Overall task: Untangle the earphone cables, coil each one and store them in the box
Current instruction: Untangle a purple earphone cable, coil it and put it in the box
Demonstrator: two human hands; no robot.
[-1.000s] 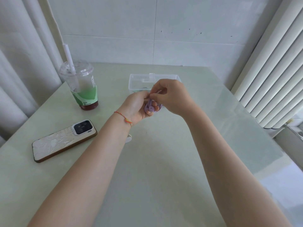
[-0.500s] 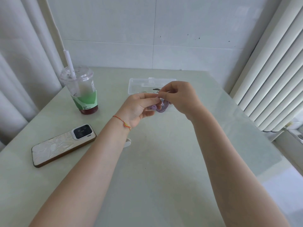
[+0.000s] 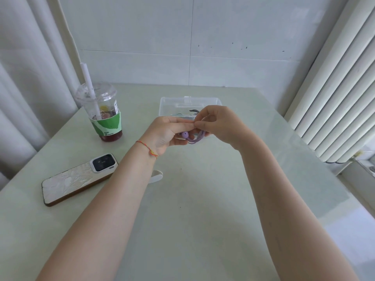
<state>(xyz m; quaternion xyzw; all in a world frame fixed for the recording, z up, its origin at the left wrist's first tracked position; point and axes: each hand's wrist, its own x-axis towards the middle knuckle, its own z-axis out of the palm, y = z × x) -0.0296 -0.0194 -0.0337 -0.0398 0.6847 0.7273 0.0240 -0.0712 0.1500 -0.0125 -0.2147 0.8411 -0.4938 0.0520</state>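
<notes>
Both hands were up above the desk [image 3: 203,199], just in front of the clear box [image 3: 172,104]. The left hand [image 3: 166,132] and the right hand [image 3: 221,124] each had a tight grip on the purple earphone cable [image 3: 194,138], looped between their touching fingertips.

Head view, downward (close) over table [image 3: 203,199]
</notes>
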